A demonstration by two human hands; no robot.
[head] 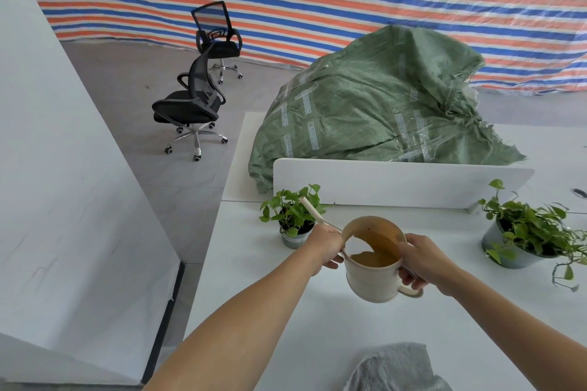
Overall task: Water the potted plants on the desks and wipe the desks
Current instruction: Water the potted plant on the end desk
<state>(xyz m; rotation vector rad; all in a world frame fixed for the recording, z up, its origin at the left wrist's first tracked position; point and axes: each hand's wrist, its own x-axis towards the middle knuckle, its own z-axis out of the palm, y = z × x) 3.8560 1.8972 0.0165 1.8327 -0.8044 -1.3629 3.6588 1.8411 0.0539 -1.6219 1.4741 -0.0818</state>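
A cream watering can (371, 273) with water inside hangs over the white desk (286, 311). My right hand (425, 263) grips its handle on the right side. My left hand (324, 250) holds the base of its long spout (313, 211), which points up and left over a small potted plant (293, 215) in a grey pot. A larger leafy plant (521, 231) in a grey pot stands at the right. A grey cloth (394, 368) lies at the desk's near edge.
A low white divider panel (397, 182) runs behind the plants. Beyond it a bulky green woven sack (374, 104) lies on the far desk. Two black office chairs (193, 104) stand on the floor to the left. A white partition (63, 168) lies at the far left.
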